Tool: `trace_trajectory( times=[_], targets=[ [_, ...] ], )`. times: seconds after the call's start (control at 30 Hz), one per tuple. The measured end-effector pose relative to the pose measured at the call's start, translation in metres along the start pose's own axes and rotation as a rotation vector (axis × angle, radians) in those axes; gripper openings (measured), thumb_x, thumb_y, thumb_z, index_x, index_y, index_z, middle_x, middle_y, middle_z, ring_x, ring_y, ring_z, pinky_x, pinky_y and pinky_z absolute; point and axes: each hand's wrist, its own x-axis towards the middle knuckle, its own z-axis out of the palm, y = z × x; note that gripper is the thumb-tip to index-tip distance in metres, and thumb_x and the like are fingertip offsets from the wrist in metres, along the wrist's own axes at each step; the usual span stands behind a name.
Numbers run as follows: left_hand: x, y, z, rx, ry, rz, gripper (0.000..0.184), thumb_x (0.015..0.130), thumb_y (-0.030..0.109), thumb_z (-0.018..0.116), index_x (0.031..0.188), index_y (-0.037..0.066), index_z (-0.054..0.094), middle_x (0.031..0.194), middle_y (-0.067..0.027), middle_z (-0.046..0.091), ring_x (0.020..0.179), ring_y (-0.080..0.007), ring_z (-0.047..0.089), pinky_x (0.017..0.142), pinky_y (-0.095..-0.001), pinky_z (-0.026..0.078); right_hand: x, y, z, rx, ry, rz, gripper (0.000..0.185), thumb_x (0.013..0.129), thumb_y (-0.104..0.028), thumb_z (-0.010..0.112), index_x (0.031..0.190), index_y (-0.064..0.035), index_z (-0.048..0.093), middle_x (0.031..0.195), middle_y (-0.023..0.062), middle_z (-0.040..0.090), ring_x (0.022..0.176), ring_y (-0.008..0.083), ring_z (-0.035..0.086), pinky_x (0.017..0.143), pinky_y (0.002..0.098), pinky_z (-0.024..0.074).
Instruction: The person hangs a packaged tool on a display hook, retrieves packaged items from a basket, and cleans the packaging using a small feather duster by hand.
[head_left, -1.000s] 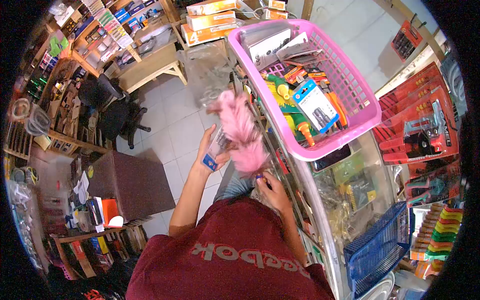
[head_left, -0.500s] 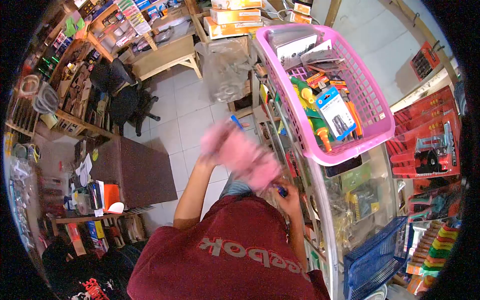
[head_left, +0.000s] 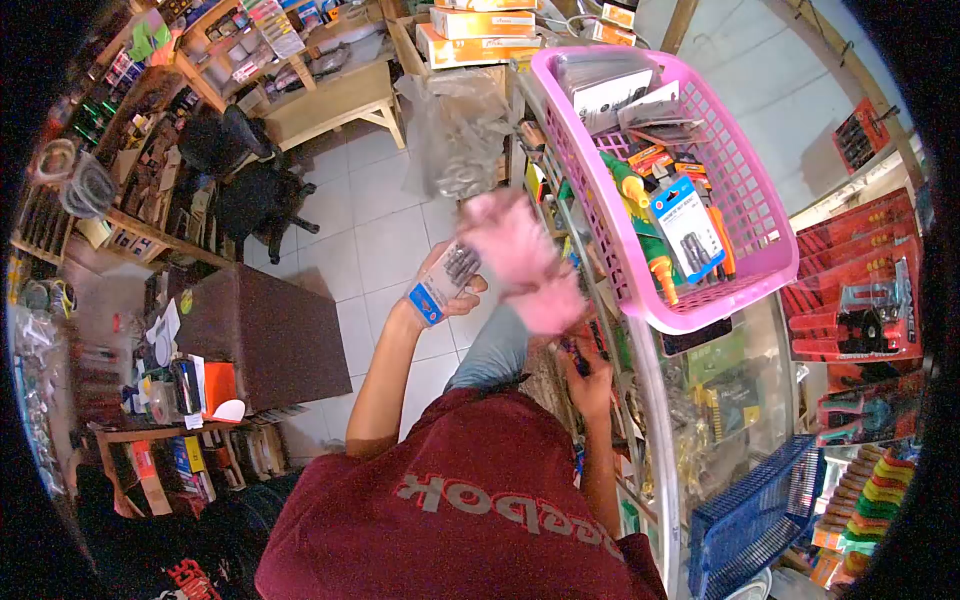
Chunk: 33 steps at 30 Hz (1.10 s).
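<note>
My left hand [head_left: 462, 295] is closed on a small blister pack [head_left: 445, 280] with a blue-and-white card and dark bits inside, held up over the floor. Its blue end points down toward my wrist. My right hand [head_left: 590, 378] grips the dark handle of a fluffy pink duster [head_left: 525, 262], which is smeared by motion. The duster's head stands just right of the pack; whether they touch I cannot tell. A similar blue-and-white pack [head_left: 688, 230] lies in the pink basket [head_left: 715, 315] to my right, among green-and-yellow nozzles and other packaged tools.
The basket rests on a glass display case [head_left: 655, 430] along my right side. A blue plastic basket [head_left: 750, 520] leans at its near end. Red tool packs [head_left: 860, 310] hang beyond. A brown desk [head_left: 275, 340] and a black chair [head_left: 265, 195] stand to my left.
The pink duster has swung right, off the pack in my left hand, so the pack's face now shows. My view has shifted slightly.
</note>
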Motion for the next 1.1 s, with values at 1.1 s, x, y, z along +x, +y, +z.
trace_trajectory(
  times=[1.1],
  targets=[
    [0.015,-0.023,0.006,0.172,0.500,-0.044,0.057,0.088,0.063,0.031,0.104,0.012,0.050,0.078,-0.0137,0.053,0.041,-0.0152,0.035,0.032,-0.0236,0.026,-0.004,-0.008,-0.032,-0.096,-0.102,-0.132,0.028,0.079,-0.013,0.069,0.101,0.0028,0.063,0.091,0.0137,0.067,0.081,0.0143,0.062,0.074,0.0283,0.0482]
  ],
)
